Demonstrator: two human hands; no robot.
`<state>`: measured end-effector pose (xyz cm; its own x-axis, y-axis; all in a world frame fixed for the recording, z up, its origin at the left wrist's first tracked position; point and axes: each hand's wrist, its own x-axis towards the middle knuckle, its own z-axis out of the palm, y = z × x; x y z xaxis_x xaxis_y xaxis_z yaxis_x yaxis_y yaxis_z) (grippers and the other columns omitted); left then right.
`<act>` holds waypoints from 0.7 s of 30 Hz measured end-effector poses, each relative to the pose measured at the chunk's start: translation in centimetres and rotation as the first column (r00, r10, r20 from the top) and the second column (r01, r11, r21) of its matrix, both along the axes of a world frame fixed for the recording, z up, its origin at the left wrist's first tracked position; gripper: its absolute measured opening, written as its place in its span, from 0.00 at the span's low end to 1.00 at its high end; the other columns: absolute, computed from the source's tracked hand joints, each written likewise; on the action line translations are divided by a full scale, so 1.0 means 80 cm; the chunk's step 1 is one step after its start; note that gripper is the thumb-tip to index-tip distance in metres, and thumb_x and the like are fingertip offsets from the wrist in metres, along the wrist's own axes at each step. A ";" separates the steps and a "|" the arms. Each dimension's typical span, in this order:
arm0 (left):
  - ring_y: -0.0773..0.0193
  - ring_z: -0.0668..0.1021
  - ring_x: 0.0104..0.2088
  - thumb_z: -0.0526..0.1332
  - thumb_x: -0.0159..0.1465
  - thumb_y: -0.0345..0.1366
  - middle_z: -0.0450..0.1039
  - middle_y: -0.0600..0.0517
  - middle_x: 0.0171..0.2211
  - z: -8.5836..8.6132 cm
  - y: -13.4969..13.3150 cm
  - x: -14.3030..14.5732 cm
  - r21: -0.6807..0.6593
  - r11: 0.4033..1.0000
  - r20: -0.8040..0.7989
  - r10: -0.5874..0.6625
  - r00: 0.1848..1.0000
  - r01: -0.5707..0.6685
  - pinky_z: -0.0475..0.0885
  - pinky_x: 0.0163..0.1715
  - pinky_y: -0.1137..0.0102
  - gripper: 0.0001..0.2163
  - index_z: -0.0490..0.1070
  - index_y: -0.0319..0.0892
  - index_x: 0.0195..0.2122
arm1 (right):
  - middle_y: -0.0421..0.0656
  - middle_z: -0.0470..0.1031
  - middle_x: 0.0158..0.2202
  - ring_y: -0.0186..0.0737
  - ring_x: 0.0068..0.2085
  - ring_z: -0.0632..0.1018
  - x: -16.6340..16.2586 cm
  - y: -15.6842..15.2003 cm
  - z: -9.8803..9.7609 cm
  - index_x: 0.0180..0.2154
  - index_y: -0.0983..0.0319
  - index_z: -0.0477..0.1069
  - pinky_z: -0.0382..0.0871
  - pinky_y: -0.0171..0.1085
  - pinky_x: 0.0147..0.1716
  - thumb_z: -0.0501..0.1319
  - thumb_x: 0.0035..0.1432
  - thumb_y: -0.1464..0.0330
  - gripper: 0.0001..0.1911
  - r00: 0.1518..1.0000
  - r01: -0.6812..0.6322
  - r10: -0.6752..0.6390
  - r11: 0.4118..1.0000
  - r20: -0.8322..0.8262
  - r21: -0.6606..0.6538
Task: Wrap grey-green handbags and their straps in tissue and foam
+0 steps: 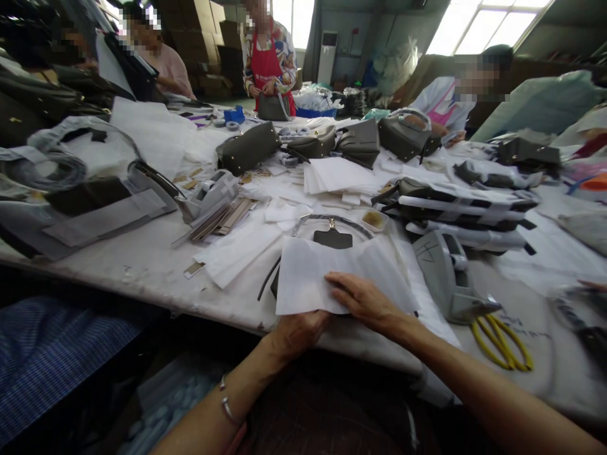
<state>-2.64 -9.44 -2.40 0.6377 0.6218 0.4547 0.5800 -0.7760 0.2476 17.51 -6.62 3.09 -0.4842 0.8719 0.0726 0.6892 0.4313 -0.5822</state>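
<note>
A white sheet of wrapping paper (pixel 313 272) lies over a dark bag at the table's near edge; the bag's black tab (pixel 332 239) and curved strap (pixel 332 218) stick out above it. My left hand (pixel 298 332) grips the sheet's lower edge, fingers curled under it. My right hand (pixel 363 298) lies flat on the sheet's right part, fingers stretched out toward the left.
A grey tape dispenser (pixel 446 275) and yellow scissors (pixel 500 341) lie to the right. Stacks of white paper (pixel 339 177), grey handbags (pixel 249 148) and wrapped bags (pixel 465 208) cover the white table (pixel 142 265). Three other people work at the far side.
</note>
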 end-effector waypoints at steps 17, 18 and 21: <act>0.61 0.76 0.40 0.56 0.69 0.30 0.74 0.50 0.36 0.033 0.051 0.024 -0.246 0.965 0.025 0.097 0.995 -0.088 0.75 0.44 0.65 0.04 0.70 0.41 0.38 | 0.45 0.81 0.45 0.44 0.46 0.81 0.007 -0.005 -0.026 0.46 0.59 0.76 0.74 0.44 0.50 0.58 0.61 0.71 0.13 0.948 0.249 -0.238 0.968 -0.210 0.027; 0.61 0.77 0.41 0.57 0.69 0.30 0.75 0.50 0.37 0.028 0.050 0.023 -0.244 0.967 0.063 0.096 0.993 -0.078 0.74 0.46 0.65 0.04 0.71 0.41 0.39 | 0.44 0.81 0.42 0.43 0.44 0.81 0.008 -0.004 -0.022 0.43 0.59 0.76 0.75 0.42 0.48 0.58 0.61 0.72 0.11 0.942 0.263 -0.254 0.965 -0.221 0.009; 0.62 0.78 0.47 0.56 0.70 0.31 0.77 0.49 0.44 0.022 0.043 0.020 -0.187 0.982 0.180 0.049 0.983 -0.015 0.74 0.50 0.65 0.07 0.72 0.41 0.45 | 0.43 0.82 0.40 0.42 0.41 0.81 0.010 -0.002 -0.015 0.40 0.59 0.77 0.74 0.40 0.45 0.60 0.61 0.71 0.08 0.951 0.254 -0.245 0.967 -0.190 0.023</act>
<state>-1.06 -5.97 -0.60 0.5327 0.7244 0.4375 0.5358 -0.6889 0.4882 18.34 -6.74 1.85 -0.2259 0.9568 0.1829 0.6614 0.2885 -0.6923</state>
